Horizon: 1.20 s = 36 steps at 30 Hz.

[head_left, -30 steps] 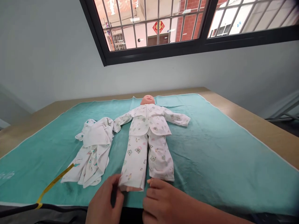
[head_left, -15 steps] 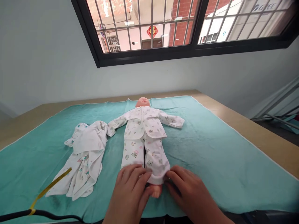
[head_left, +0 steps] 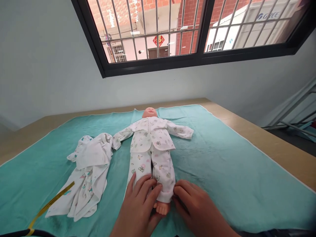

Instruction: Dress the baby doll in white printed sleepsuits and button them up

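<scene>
Both shifted rightward, right hand pinches the trouser cuff's edge, left hand's hold unclear, with open cloth beyond.

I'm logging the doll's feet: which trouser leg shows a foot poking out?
The trouser leg on the picture's right: a foot shows at its end; the other leg runs behind the left hand.

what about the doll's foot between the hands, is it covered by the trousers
No, the foot sticks out bare below the trouser cuff.

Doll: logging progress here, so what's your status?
Left hand and right hand at trouser cuff. Doll face up, dressed, one foot showing. Loose clothes off left, not in the way.
</scene>
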Available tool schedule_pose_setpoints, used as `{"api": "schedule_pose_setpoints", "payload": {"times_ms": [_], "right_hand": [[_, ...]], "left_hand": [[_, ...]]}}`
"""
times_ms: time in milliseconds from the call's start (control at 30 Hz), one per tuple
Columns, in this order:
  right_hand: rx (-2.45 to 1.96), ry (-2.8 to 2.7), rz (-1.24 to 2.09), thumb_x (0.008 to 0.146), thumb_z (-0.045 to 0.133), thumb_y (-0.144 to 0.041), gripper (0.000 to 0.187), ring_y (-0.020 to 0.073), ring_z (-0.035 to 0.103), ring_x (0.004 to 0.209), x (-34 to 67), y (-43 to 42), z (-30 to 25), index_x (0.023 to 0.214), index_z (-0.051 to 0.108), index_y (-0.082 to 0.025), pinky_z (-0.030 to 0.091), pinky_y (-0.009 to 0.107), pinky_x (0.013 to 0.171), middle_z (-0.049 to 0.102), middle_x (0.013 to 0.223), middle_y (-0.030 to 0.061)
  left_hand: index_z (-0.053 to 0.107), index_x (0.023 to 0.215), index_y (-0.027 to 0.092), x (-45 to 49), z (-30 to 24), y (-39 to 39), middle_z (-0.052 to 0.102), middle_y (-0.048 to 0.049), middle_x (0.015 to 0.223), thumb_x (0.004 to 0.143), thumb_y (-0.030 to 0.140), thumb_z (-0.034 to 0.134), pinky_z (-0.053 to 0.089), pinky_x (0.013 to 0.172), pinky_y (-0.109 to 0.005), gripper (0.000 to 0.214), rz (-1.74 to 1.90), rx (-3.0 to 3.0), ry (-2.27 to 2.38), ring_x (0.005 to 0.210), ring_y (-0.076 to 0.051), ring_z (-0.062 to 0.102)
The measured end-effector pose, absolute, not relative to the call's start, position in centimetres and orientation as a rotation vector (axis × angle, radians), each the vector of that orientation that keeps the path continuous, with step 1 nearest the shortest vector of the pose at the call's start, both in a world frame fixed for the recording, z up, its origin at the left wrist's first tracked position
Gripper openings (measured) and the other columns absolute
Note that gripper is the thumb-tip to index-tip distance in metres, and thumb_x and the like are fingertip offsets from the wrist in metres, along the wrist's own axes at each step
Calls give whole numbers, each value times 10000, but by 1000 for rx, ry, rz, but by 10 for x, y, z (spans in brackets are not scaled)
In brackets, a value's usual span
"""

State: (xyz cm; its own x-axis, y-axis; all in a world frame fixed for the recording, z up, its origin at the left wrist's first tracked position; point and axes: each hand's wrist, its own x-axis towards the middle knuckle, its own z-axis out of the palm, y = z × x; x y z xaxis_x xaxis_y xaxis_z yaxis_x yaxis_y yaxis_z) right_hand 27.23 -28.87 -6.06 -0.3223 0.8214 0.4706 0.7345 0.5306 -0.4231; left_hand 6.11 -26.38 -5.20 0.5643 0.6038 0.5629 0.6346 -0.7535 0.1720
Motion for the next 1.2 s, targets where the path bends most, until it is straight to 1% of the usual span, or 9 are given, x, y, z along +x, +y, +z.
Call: {"api": "schedule_pose_setpoints", "payload": {"times_ms": [267,367,467,567,633,700,900,1033,1200], "right_hand": [[-1004,-2298,168,890,481,-110,123,129,525,644,277,-312,-55,804,539,-177,364,256,574,607,771,34],[-974,-2374,237,924,509,-220,216,119,505,601,286,-309,-50,712,501,-183,336,263,552,572,679,6],[-1028,-2350,359,948,504,-302,301,101,486,578,296,-293,-30,673,477,-182,323,249,540,538,638,-11],[-1184,-2294,397,953,497,-317,220,101,515,629,296,-262,-5,780,531,-186,355,234,567,588,757,1],[-1271,-2280,287,930,535,-339,139,134,562,739,289,-235,6,943,558,-203,384,246,608,616,912,25],[-1342,-2276,100,884,598,-357,225,183,576,856,275,-206,9,1039,543,-203,397,268,643,605,1008,51],[-1407,-2310,-256,913,496,-181,124,159,524,709,240,-155,-14,792,520,-179,290,270,573,573,782,42],[-1360,-2176,-78,970,415,-278,280,115,416,547,242,-146,-12,711,472,-186,225,265,542,519,616,-10],[-1208,-2051,85,979,386,-327,312,96,370,535,244,-143,-12,708,447,-185,224,255,555,489,600,-34]], "left_hand": [[575,1128,193,77,-49,-270,604,-118,1142,785,203,624,377,1047,-541,347,-1001,-2652,-1174,1115,-281,556],[594,969,212,74,-45,-269,641,-41,912,828,365,623,347,1070,-549,210,-1045,-2847,-1082,892,-221,622],[575,889,219,55,-22,-263,629,-7,810,887,482,534,445,985,-437,266,-1150,-2992,-950,786,-170,618],[573,874,219,39,4,-243,634,-25,862,924,298,521,496,785,-305,106,-1137,-2808,-1196,843,-164,611],[583,922,213,39,11,-221,629,-44,936,901,246,548,488,743,-311,52,-1042,-2621,-1338,889,-191,597],[585,1019,202,47,8,-197,610,-67,1019,855,244,600,484,772,-358,169,-876,-2518,-1432,959,-237,572],[582,884,193,62,-24,-157,568,-44,863,905,155,457,431,726,-342,133,-852,-2379,-1471,840,-215,528],[514,798,192,50,-31,-163,539,-24,770,933,159,419,408,685,-310,168,-1126,-2405,-1357,746,-180,497],[556,910,176,48,-30,-168,578,-49,823,903,112,440,418,716,-327,133,-1248,-2480,-1172,785,-184,506]]}}
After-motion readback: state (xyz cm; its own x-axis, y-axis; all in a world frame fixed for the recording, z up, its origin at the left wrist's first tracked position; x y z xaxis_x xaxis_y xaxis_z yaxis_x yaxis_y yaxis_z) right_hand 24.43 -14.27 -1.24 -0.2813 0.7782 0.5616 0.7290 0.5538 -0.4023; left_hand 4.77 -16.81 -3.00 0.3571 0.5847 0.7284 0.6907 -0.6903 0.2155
